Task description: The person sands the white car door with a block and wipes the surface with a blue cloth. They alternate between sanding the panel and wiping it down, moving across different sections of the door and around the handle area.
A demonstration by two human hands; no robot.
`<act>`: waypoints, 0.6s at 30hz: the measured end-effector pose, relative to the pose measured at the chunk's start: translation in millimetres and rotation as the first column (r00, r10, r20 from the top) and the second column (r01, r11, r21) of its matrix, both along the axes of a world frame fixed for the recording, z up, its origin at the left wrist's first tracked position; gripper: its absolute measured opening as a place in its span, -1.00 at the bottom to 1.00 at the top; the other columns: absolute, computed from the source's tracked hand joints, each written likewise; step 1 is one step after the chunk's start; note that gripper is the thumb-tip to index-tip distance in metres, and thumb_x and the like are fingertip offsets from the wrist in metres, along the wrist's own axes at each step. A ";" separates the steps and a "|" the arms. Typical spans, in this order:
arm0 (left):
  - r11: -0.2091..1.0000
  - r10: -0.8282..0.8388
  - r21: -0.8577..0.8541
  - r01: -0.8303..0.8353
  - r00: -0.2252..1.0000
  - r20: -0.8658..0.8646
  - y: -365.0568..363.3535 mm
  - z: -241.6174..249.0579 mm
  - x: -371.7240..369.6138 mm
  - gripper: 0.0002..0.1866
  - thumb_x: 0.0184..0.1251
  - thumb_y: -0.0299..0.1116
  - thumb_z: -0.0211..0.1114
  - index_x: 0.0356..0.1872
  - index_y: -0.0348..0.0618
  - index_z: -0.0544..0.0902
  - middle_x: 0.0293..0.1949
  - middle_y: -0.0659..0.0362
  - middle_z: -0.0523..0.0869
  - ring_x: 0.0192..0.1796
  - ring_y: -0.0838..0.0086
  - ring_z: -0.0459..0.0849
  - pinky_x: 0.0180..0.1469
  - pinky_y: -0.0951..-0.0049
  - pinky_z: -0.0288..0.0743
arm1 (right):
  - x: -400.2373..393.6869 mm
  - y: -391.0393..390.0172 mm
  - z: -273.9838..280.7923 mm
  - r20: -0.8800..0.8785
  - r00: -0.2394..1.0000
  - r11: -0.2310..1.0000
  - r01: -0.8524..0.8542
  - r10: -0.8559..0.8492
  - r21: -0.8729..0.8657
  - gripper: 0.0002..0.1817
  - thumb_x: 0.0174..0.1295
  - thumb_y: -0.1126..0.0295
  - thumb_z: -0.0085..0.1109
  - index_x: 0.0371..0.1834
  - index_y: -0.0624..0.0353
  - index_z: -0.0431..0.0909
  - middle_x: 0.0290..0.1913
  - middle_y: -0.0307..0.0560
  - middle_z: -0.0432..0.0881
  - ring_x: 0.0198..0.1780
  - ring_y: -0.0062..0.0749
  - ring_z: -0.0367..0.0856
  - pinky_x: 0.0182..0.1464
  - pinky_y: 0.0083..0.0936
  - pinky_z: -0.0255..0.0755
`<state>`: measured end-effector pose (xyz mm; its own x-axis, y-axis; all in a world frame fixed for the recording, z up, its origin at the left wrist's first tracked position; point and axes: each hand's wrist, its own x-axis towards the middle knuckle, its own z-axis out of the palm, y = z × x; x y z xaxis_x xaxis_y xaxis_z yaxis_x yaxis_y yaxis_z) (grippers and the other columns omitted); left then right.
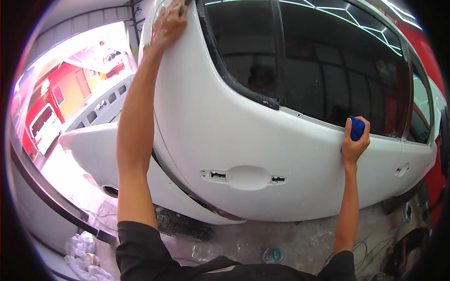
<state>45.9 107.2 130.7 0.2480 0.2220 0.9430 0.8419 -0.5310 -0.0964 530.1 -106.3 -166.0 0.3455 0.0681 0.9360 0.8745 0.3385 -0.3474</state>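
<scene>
A blue cloth (357,128), bunched up, is gripped in my right hand (354,149) at the lower edge of the dark side window (342,70). Up at the top left, my left hand (169,24) reaches along the white window pillar (183,51) with its fingers curled. White wet-looking smears cover its back, and a small dark edge shows by the fingers; what it holds is not clear. Between my arms spreads the white car door (262,145). Its handle recess (248,178) has no handle fitted, only two cut-outs.
Below the door a dark tyre (183,224) shows. On the floor stands a small container with a teal item (275,255). Crumpled plastic (82,250) lies at lower left. Cables and a dark shape (408,248) are at lower right. A bright doorway opens at left.
</scene>
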 end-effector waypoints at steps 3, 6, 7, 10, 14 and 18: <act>0.998 0.032 -0.059 -0.026 0.993 0.116 15.0 15.9 2.5 -0.45 0.80 -0.22 -0.07 0.65 -0.17 0.42 0.68 -0.11 0.37 0.76 0.05 0.23 0.80 0.03 -0.07 | -1.5 -2.9 -1.3 -0.027 0.998 0.999 -0.052 0.052 0.004 -0.73 0.54 0.15 0.43 0.04 0.04 0.64 -0.21 -0.19 0.73 -0.23 -0.47 0.72 -0.14 -0.50 0.61; 0.993 -0.035 0.115 0.040 0.998 -0.046 3.2 -40.1 5.8 -0.45 0.79 -0.23 -0.08 0.65 -0.19 0.43 0.68 -0.11 0.38 0.75 0.05 0.24 0.80 0.07 -0.04 | 0.9 -0.2 -3.8 -0.038 0.999 1.000 -0.028 0.028 0.009 -0.73 0.54 0.15 0.43 0.04 0.05 0.63 -0.19 -0.18 0.73 -0.21 -0.46 0.72 -0.13 -0.49 0.61; 0.995 -0.041 0.094 0.046 0.998 -0.047 6.9 -30.3 4.0 -0.45 0.79 -0.23 -0.08 0.64 -0.19 0.43 0.68 -0.11 0.37 0.75 0.05 0.24 0.79 0.08 -0.03 | -0.3 0.9 -5.1 -0.043 0.999 1.000 -0.024 0.024 0.004 -0.73 0.54 0.15 0.43 0.03 0.05 0.63 -0.19 -0.18 0.73 -0.21 -0.46 0.72 -0.13 -0.49 0.61; 0.999 -0.024 -0.035 0.026 0.997 0.067 -4.1 13.4 9.1 -0.46 0.77 -0.26 -0.06 0.62 -0.22 0.46 0.66 -0.12 0.41 0.73 0.02 0.28 0.77 0.09 0.06 | 0.7 1.6 0.7 -0.038 0.999 1.000 -0.016 0.016 -0.001 -0.74 0.54 0.16 0.43 0.03 0.06 0.63 -0.19 -0.18 0.73 -0.22 -0.46 0.71 -0.14 -0.49 0.60; 0.981 -0.158 0.106 0.162 0.986 -0.045 2.8 -3.4 9.4 -0.49 0.73 -0.31 -0.03 0.54 -0.27 0.54 0.60 -0.16 0.49 0.69 -0.04 0.34 0.76 0.11 0.11 | -2.8 -2.4 -5.2 -0.049 0.998 0.999 -0.033 0.033 -0.004 -0.74 0.54 0.17 0.43 0.03 0.07 0.63 -0.19 -0.18 0.73 -0.22 -0.47 0.70 -0.14 -0.49 0.59; 0.992 -0.069 0.106 0.074 0.996 -0.054 -6.7 -7.1 14.7 -0.49 0.75 -0.27 -0.05 0.53 -0.27 0.55 0.60 -0.16 0.49 0.68 -0.05 0.36 0.74 0.12 0.16 | 0.6 0.6 -3.2 -0.029 0.999 1.000 -0.016 0.016 -0.004 -0.75 0.54 0.17 0.42 0.02 0.07 0.63 -0.18 -0.17 0.74 -0.22 -0.47 0.71 -0.15 -0.51 0.59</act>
